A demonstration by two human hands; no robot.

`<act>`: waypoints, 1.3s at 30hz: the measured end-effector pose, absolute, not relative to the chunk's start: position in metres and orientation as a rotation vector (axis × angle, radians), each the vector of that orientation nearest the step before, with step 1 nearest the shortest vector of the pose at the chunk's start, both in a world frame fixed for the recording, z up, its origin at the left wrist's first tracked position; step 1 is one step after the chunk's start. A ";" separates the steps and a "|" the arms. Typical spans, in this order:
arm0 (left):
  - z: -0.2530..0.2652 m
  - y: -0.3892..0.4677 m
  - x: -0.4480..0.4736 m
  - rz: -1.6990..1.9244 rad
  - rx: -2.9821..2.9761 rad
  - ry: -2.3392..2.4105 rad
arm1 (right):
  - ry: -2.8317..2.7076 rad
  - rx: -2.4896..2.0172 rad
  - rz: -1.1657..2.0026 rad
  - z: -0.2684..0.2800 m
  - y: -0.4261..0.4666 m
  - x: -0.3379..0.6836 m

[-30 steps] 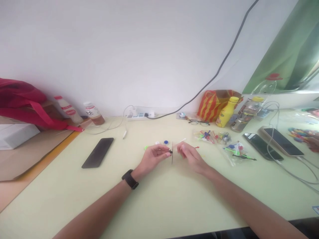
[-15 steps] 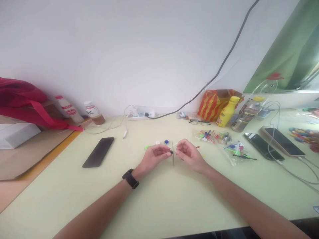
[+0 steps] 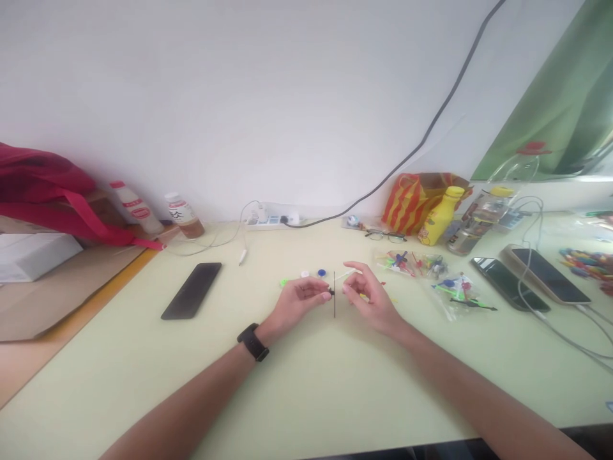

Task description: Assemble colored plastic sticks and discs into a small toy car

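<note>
My left hand (image 3: 302,300), wearing a black watch on its wrist, pinches a small black plastic piece (image 3: 331,292) between thumb and fingertips. A thin dark strip (image 3: 334,306), seen nearly edge-on, stands at the right end of that piece; whether the two are one part I cannot tell. Just right of the strip is my right hand (image 3: 371,297), its index finger raised away from the thumb and the other fingers curled. Nothing shows in its grip. Behind the hands lie a blue round piece (image 3: 322,273), a white one (image 3: 305,274) and a partly hidden green one (image 3: 283,282).
Clear bags of coloured plastic parts (image 3: 460,295) lie to the right, near two phones (image 3: 510,284) with cables. A black phone (image 3: 192,291) is at left. Along the wall are bottles (image 3: 184,217), a power strip (image 3: 268,222), glasses (image 3: 385,236) and a striped bag (image 3: 402,204).
My right index finger has lifted and the right hand has drawn slightly away from the strip. The strip now looks thinner and darker. The left hand keeps its pinch.
</note>
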State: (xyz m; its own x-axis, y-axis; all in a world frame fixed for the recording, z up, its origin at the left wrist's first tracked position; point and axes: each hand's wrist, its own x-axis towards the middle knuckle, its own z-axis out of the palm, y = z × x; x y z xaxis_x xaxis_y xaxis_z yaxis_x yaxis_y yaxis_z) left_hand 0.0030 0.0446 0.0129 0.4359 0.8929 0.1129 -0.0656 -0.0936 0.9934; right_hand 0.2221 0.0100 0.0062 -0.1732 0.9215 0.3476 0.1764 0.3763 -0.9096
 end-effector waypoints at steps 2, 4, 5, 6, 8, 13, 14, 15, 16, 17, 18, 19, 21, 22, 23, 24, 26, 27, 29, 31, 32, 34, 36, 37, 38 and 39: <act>0.013 0.045 0.003 0.957 1.420 0.781 | -1.658 -1.010 0.838 0.006 0.009 0.222; 0.014 0.045 0.002 0.949 1.402 0.779 | -1.696 -1.012 0.786 0.006 0.007 0.222; 0.015 0.044 0.002 0.946 1.393 0.780 | -1.704 -1.016 0.779 0.006 0.007 0.223; 0.016 0.044 0.002 0.945 1.385 0.781 | -1.713 -1.022 0.800 0.007 0.007 0.223; 0.017 0.043 0.003 0.950 1.374 0.783 | -1.734 -1.036 0.923 0.010 0.007 0.225; 0.017 0.043 0.003 0.947 1.360 0.770 | -1.679 -1.015 1.100 0.015 0.011 0.227; 0.017 0.043 0.003 0.944 1.359 0.768 | -1.647 -1.008 1.098 0.014 0.012 0.227; 0.017 0.043 0.002 0.945 1.357 0.768 | -1.614 -1.002 1.105 0.013 0.013 0.226; 0.017 0.043 0.002 0.947 1.357 0.770 | -1.582 -1.001 1.111 0.011 0.013 0.226; 0.017 0.043 0.002 0.950 1.356 0.772 | -1.557 -1.005 1.105 0.010 0.013 0.225; 0.017 0.043 0.002 0.953 1.355 0.774 | -1.549 -1.018 1.085 0.008 0.013 0.225; 0.017 0.043 0.002 0.955 1.353 0.774 | -1.557 -1.035 1.053 0.007 0.013 0.225; 0.018 0.043 0.002 0.952 1.352 0.769 | -1.602 -1.064 0.988 0.005 0.012 0.225; 0.019 0.043 0.002 0.951 1.351 0.767 | -1.632 -1.066 0.974 0.005 0.011 0.226; 0.019 0.043 0.002 0.951 1.350 0.765 | -1.660 -1.060 0.978 0.006 0.010 0.225; 0.019 0.043 0.002 0.950 1.351 0.763 | -1.681 -1.051 0.992 0.006 0.009 0.225; 0.018 0.043 0.002 0.946 1.356 0.762 | -1.707 -1.030 1.032 0.007 0.008 0.224; 0.018 0.043 0.002 0.945 1.359 0.764 | -1.711 -1.021 1.047 0.007 0.008 0.224; 0.017 0.044 0.002 0.949 1.359 0.768 | -1.714 -1.008 1.059 0.007 0.007 0.223; 0.015 0.044 0.002 0.958 1.352 0.772 | -1.716 -1.005 1.054 0.007 0.007 0.222; 0.015 0.045 0.002 0.961 1.347 0.771 | -1.716 -1.011 1.045 0.007 0.007 0.222; 0.014 0.045 0.002 0.959 1.339 0.767 | -1.710 -1.034 1.005 0.007 0.006 0.222; 0.014 0.045 0.001 0.949 1.330 0.766 | -1.694 -1.047 0.943 0.007 0.005 0.222; 0.014 0.045 0.001 0.943 1.326 0.769 | -1.683 -1.049 0.913 0.007 0.005 0.222; 0.015 0.044 0.001 0.937 1.324 0.773 | -1.677 -1.049 0.898 0.007 0.005 0.223; 0.015 0.044 0.001 0.934 1.325 0.779 | -1.681 -1.050 0.917 0.007 0.006 0.224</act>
State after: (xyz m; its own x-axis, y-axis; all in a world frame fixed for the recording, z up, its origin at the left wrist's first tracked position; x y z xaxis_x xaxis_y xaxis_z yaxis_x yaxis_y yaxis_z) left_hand 0.0014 0.0442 0.0151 0.4396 0.8969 0.0475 -0.1148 0.0037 0.9934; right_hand 0.2242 0.0061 0.0074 -0.2113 0.9266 0.3112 0.2400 0.3578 -0.9024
